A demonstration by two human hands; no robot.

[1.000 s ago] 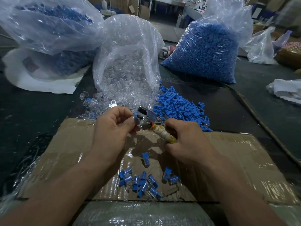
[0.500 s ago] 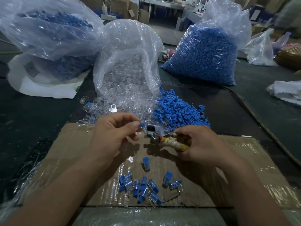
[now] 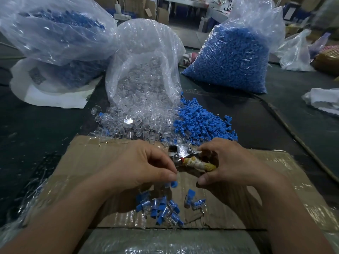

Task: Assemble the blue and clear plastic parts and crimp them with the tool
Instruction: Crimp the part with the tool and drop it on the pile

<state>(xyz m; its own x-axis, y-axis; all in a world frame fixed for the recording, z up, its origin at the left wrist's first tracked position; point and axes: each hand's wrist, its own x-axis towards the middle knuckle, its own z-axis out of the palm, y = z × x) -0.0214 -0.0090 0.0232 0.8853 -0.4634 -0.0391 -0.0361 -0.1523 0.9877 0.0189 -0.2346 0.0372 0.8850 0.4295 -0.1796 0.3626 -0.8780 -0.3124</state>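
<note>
My left hand (image 3: 145, 165) hangs palm down over the cardboard sheet (image 3: 88, 162), wrist bent, fingers curled in, thumb and forefinger tips nearly together. One blue and clear part (image 3: 173, 184) sits right at those tips. It is blurred, so I cannot tell whether I pinch it or it is loose. Below it the pile of finished parts (image 3: 161, 208) lies on the cardboard. Just right of my left fingers is the crimp tool (image 3: 180, 153), metal head pointing left. My right hand (image 3: 233, 162) wraps its fingers round the taped handle, thumb reaching left beneath. Beyond, on the counter (image 3: 36, 125), lie loose clear parts (image 3: 128, 125) and loose blue parts (image 3: 201, 123).
</note>
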